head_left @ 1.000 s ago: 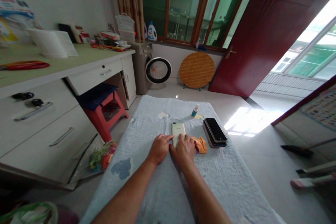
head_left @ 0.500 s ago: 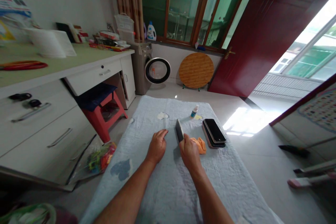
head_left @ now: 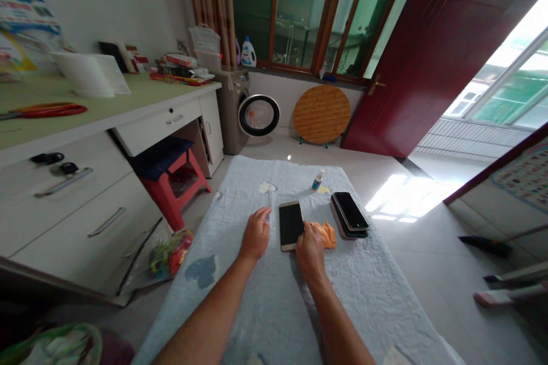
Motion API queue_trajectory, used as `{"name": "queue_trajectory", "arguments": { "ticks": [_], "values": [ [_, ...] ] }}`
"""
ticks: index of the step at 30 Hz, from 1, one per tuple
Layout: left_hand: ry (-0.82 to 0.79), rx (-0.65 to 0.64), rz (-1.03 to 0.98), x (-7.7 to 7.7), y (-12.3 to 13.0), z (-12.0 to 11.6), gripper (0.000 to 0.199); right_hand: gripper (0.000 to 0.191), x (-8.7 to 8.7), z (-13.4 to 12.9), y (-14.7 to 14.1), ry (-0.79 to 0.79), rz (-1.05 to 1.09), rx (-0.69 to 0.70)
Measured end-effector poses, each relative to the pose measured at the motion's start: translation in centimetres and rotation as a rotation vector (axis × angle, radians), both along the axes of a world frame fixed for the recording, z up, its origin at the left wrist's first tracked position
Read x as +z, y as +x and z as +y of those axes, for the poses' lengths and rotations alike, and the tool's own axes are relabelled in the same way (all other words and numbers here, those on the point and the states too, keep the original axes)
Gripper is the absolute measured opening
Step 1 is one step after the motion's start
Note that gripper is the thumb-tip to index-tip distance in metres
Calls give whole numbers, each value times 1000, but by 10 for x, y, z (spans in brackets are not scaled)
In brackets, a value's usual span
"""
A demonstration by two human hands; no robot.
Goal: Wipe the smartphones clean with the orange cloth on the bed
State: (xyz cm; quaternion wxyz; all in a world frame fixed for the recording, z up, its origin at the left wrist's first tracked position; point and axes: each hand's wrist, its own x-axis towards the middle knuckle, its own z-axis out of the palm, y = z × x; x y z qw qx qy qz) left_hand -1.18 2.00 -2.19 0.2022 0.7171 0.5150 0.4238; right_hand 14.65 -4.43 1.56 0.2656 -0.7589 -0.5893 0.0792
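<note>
My right hand [head_left: 310, 248] grips the lower right edge of a smartphone [head_left: 291, 225], whose dark screen faces up toward me. To the left of the phone, my left hand [head_left: 256, 234] is apart from it with fingers stretched forward and nothing in them. An orange cloth [head_left: 327, 235] lies crumpled just beyond my right hand, partly hidden by it. Further right, a stack of phones [head_left: 350, 214] rests on the light blue cloth cover [head_left: 257, 308]. A small spray bottle [head_left: 317, 181] stands upright near the far edge.
On the left is a desk [head_left: 141, 108] with a paper roll [head_left: 88, 74] and red-handled pliers [head_left: 51, 109]. A red stool [head_left: 180, 185] stands under it. A washing machine [head_left: 233, 108] with its door open and a round wooden tabletop [head_left: 322, 114] are at the back.
The phone in my right hand has turned from edge-on to lying nearly flat, screen up. My left hand has stayed almost in place, fingers a little more raised.
</note>
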Motion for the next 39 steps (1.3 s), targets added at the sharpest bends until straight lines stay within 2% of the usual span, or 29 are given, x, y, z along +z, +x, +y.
{"name": "queue_trajectory", "arguments": {
  "ticks": [4,8,11,16,22,27,29,34,39],
  "values": [
    [-5,10,9,1,1,-1,45,41,4,-5,-10,-31,-125,-20],
    [-12,9,13,3,2,-2,45,68,8,-9,-27,-106,-195,-62],
    [-13,5,22,5,2,-2,45,75,9,-10,-35,-126,-216,-73],
    [-12,7,24,5,2,-2,45,67,13,-10,-36,-125,-199,-70],
    [-9,10,12,3,3,-1,44,50,27,-17,-24,-87,-149,-35],
    [-17,1,25,-1,0,-1,44,45,42,-30,10,59,-96,82],
    [-22,-14,43,-2,0,0,43,46,47,-32,32,132,-100,78],
    [-30,-13,62,-1,1,0,43,50,53,-20,98,247,-171,-62],
    [-30,-4,61,0,2,0,41,49,50,1,146,169,-283,-211]
  ]
}}
